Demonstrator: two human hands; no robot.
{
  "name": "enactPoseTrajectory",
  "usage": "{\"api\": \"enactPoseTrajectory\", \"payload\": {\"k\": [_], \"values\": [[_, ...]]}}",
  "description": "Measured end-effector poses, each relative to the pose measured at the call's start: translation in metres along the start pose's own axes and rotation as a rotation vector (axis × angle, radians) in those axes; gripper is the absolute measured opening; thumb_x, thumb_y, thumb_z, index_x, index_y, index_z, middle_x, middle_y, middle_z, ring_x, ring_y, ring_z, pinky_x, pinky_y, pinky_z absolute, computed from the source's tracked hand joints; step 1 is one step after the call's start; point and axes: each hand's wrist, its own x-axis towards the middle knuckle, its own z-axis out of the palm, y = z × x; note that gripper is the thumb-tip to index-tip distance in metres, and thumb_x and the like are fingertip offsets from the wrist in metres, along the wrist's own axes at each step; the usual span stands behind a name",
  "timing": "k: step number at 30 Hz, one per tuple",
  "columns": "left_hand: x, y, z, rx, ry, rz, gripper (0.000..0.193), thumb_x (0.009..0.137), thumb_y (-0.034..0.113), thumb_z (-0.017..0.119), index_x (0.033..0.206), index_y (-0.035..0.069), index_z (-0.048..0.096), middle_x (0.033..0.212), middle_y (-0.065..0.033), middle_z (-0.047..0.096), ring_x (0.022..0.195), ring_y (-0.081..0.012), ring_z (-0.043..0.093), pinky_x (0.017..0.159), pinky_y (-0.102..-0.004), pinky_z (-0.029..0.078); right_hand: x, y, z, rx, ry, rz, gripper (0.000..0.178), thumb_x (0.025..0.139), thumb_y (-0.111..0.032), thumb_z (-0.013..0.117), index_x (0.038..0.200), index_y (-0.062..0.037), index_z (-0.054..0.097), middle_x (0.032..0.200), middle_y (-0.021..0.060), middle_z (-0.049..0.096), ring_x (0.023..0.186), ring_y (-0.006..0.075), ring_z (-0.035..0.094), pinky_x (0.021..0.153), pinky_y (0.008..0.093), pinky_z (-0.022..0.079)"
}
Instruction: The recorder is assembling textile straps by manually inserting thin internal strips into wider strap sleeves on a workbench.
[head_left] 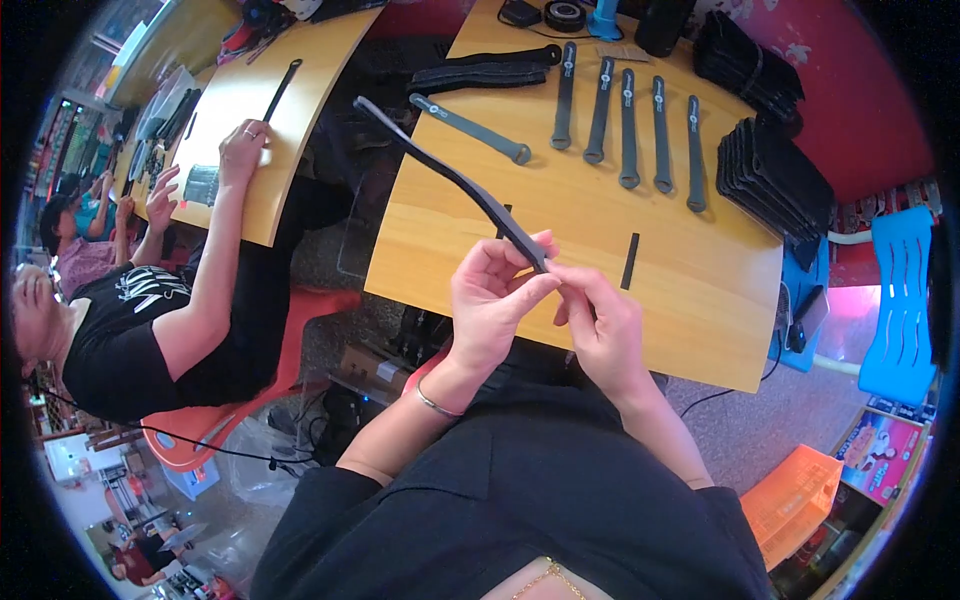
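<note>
In front of my chest, over the table's near edge, I hold a long dark strap (440, 168) up in the air. Its free end points to the far left. My left hand (485, 310) has fingers and thumb closed round the strap near its lower end. Right beside it, my right hand (608, 335) pinches that end; the fingertips partly hide it. Beyond my hands, several grey straps with rounded ends (628, 130) lie in a row, and one grey strap (470, 130) lies slantwise to their left. A short black strip (630, 262) rests right of my hands.
On the wooden table (440, 265), black straps (485, 72) lie at the back left. A black stack (775, 180) and a tied black bundle (745, 65) are at the right. A co-worker's hand (243, 150) is over another table. A blue chair (900, 305) and orange basket (790, 505) stand right.
</note>
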Motion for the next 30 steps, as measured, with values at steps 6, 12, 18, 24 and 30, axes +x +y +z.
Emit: {"api": "enactPoseTrajectory", "payload": {"k": [6,12,18,24,30], "values": [[0.004,-0.006,-0.017,0.053,-0.059,-0.074,0.02,0.078,-0.01,0.065,0.092,-0.001,0.054,0.114,-0.0221,0.06,0.103,-0.0254,0.062,0.09,-0.0369,0.052,-0.001,0.006,-0.002,0.035,-0.06,0.092,0.019,0.089,0.0,0.056,0.106,-0.0069,0.061,0.062,0.0065,0.056,0.053,0.0132,0.056,0.048,0.0271,0.043],[0.009,-0.004,-0.023,0.107,-0.166,-0.102,0.015,0.08,-0.01,0.063,0.089,-0.002,0.054,0.113,-0.0254,0.06,0.103,-0.0267,0.063,0.09,-0.0376,0.052,-0.002,0.006,-0.001,0.062,-0.051,0.121,0.017,0.09,-0.002,0.055,0.106,-0.007,0.061,0.061,0.0059,0.055,0.052,0.0117,0.055,0.048,0.0256,0.042],[0.011,-0.003,-0.019,0.132,-0.167,-0.028,0.01,0.082,-0.01,0.061,0.086,-0.004,0.054,0.112,-0.0254,0.06,0.103,-0.0258,0.062,0.09,-0.0374,0.051,-0.002,0.011,0.003,0.203,0.0,0.184,0.016,0.092,-0.002,0.054,0.105,-0.0062,0.062,0.062,0.0011,0.054,0.056,0.0067,0.052,0.05,0.022,0.041],[0.016,0.012,-0.025,0.308,-0.255,-0.038,0.009,0.08,-0.011,0.06,0.081,-0.004,0.054,0.107,-0.0228,0.062,0.102,-0.024,0.062,0.088,-0.0339,0.052,-0.001,0.013,-0.002,0.384,-0.096,0.247,0.016,0.092,0.0,0.051,0.104,-0.0031,0.061,0.067,-0.0019,0.052,0.057,0.0049,0.049,0.052,0.0197,0.039],[0.016,0.044,-0.035,0.548,-0.452,-0.084,0.011,0.076,-0.009,0.064,0.076,-0.004,0.055,0.091,-0.0095,0.064,0.096,-0.0151,0.063,0.081,-0.0283,0.054,-0.002,0.012,-0.024,0.596,-0.307,0.439,0.014,0.093,-0.002,0.05,0.104,-0.001,0.06,0.072,-0.0015,0.053,0.059,0.0052,0.05,0.053,0.0197,0.04]]}}
